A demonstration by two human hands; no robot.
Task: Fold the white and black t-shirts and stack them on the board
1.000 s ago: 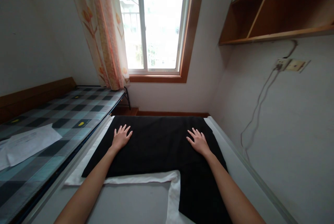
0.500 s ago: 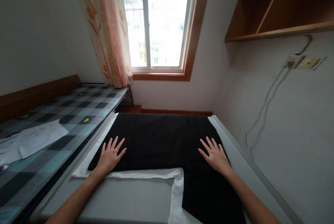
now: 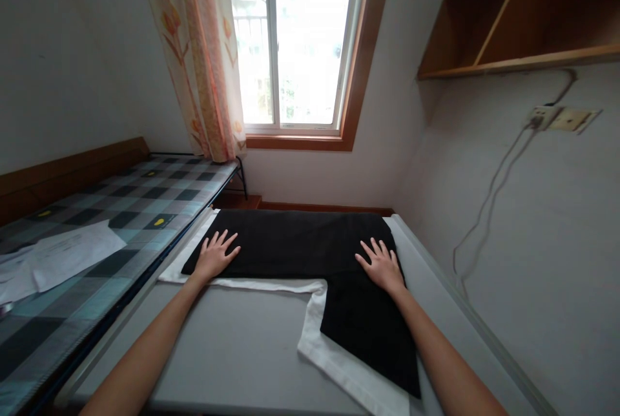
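Observation:
Black cloth, shaped like part of a garment with a sleeve-like piece angling down to the right, lies flat over white cloth on the grey-white table. White edges show at its left, along its lower side and beneath the sleeve-like part. My left hand rests with fingers spread on the left of the black cloth. On its right part, near the edge, my right hand lies with spread fingers.
To the left, a bed with a checked mattress carries papers. A curtain hangs beside the window ahead. A wooden shelf and a socket with a cable are on the right wall.
Both hands have moved forward, away from me, and the black and white cloths have slid with them. More of the table's near surface and of the sleeve-like part now shows.

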